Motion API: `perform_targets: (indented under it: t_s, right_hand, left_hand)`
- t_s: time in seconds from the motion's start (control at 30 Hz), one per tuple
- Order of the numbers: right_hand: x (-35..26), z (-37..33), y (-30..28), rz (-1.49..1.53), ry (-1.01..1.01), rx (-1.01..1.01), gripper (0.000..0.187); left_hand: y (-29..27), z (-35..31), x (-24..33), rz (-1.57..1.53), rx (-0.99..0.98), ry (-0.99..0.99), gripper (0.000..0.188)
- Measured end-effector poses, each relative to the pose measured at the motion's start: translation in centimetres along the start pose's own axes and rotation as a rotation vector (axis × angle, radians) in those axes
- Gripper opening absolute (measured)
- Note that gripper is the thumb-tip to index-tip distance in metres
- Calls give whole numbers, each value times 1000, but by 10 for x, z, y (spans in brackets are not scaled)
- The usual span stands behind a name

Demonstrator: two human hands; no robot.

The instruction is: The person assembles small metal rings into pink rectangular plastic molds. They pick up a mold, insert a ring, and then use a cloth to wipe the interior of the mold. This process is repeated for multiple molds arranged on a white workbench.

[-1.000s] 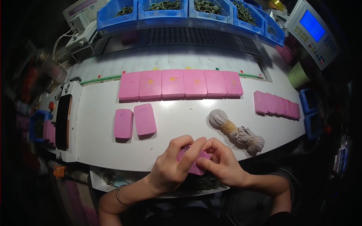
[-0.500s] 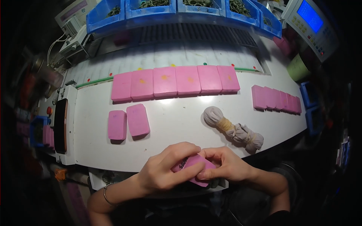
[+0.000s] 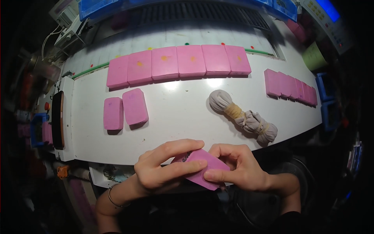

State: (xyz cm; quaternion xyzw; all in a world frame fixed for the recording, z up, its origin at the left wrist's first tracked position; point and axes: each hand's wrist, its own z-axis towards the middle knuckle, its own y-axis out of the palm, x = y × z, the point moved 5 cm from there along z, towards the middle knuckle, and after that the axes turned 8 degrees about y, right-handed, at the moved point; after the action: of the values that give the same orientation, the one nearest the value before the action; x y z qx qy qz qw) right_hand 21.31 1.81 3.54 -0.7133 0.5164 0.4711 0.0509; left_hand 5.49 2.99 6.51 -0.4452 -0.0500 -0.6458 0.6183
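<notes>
Both my hands hold a pink packet (image 3: 208, 165) with dark marks near one corner, close over the front edge of the table. My left hand (image 3: 163, 165) reaches across it from the left, index finger and thumb lying along its sides. From the right, my right hand (image 3: 243, 167) pinches the other end, thumb pressed on the face and fingers curled behind. The packet's underside is hidden by my fingers. Beyond my hands to the right lies a grey cloth bundle (image 3: 255, 125) tied with yellowish bands. Two pink blocks, the nearer left one (image 3: 113, 114) and its neighbour (image 3: 135, 107), stand on the left.
A row of several pink blocks (image 3: 191, 62) runs across the white table (image 3: 171, 111). More pink blocks (image 3: 290, 86) lean together at right. A phone (image 3: 58, 121) rests along the left edge. Blue bins (image 3: 128, 7) line the back; a green cup (image 3: 314, 57) stands at back right.
The whole view has tilted down, so the table's things sit higher in the picture. My hands still grip the packet, which has turned slightly and shows more of its face.
</notes>
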Motion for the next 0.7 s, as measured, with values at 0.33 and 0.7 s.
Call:
perform_targets:
  t_s: [0.33,0.7]
  right_hand:
    - [-1,-5,-4,42,-97,43,23]
    - [9,-11,-5,-73,-104,77,21]
  left_hand:
    - [12,10,3,53,74,135,21]
    - [15,10,11,305,-86,457,19]
